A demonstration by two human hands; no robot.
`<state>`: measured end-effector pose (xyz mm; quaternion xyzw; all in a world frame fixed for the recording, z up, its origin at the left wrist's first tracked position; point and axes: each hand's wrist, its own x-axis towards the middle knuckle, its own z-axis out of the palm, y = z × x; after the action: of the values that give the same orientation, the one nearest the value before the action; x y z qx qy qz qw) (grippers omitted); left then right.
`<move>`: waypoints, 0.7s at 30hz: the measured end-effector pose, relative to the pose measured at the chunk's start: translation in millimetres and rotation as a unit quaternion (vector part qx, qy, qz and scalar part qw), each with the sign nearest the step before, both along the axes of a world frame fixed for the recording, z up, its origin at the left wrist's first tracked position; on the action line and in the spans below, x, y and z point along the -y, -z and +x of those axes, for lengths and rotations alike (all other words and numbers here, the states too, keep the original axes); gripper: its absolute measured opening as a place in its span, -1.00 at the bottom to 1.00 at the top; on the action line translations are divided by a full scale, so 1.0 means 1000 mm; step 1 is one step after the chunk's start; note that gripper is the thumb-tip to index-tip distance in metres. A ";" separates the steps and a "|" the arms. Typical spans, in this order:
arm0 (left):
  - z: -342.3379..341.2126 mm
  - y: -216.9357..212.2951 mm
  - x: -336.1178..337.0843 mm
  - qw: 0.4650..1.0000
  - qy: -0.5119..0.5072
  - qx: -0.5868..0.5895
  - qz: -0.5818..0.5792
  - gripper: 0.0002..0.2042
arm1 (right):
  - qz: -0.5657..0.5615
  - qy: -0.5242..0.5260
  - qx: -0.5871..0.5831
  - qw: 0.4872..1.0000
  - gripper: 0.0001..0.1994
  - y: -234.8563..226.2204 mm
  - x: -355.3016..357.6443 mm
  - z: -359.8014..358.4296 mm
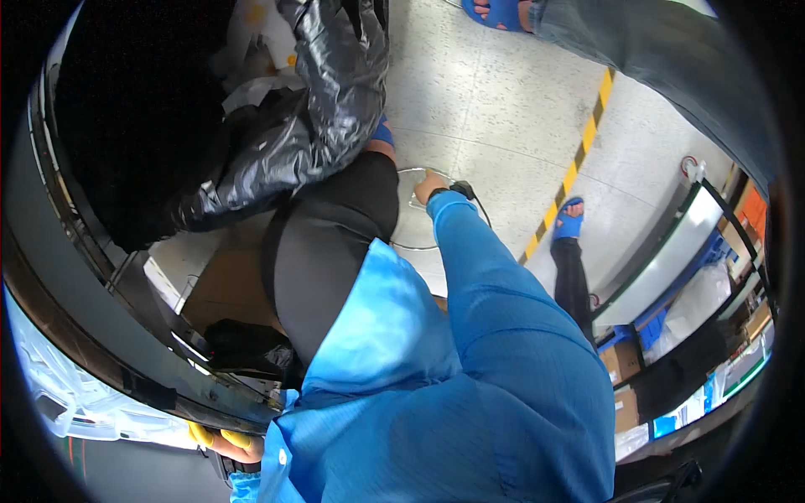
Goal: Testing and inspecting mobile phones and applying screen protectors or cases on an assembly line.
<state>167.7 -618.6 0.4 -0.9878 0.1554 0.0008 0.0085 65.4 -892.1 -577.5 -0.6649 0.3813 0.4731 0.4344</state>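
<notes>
My right arm, in a blue sleeve, reaches down toward the floor. My right hand point(429, 185) is closed, with a dark watch at the wrist, beside a thin round metallic outline point(412, 247) near floor level. What its fingers hold is hidden. A black piece with a cord point(463, 190) lies just right of the wrist. At the lower left, my left hand point(238, 447) is at the table's edge point(193, 402), yellow covers on its fingertips. Those fingers are curled against a dark ridged thing point(223, 468) that I cannot make out.
A person's shiny black sleeve point(335, 92) crosses the upper left, close to my leg. Another leg in grey trousers point(637, 42) stands upper right. Yellow-black tape point(591, 138) runs along the floor. A shelf rack point(671, 243) holds boxes and bags; clear plastic trays point(92, 390) lie lower left.
</notes>
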 end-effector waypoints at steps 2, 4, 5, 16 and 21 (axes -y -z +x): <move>-0.008 -0.005 -0.012 0.998 -0.040 -0.045 -0.017 -0.35 | -0.005 0.074 -0.013 0.997 -0.31 0.011 -0.003 -0.008; -0.007 -0.006 -0.006 0.998 -0.044 -0.034 -0.017 -0.35 | 0.009 0.084 -0.018 0.996 -0.27 0.012 -0.005 0.000; -0.006 -0.002 -0.003 0.998 -0.048 -0.032 -0.021 -0.35 | 0.005 0.101 -0.028 0.994 -0.26 0.017 -0.006 0.002; -0.002 0.008 0.010 0.996 -0.079 -0.035 -0.023 -0.35 | 0.051 0.184 -0.117 0.974 -0.31 0.049 -0.013 -0.005; -0.002 0.005 0.012 0.995 -0.095 -0.037 -0.019 -0.35 | 0.053 0.408 -0.113 0.904 -0.37 0.067 -0.017 -0.002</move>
<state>165.4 -630.4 -4.3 -0.9974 0.0608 0.0355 -0.0164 63.3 -874.8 -644.3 -0.3691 0.6399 0.3458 0.5785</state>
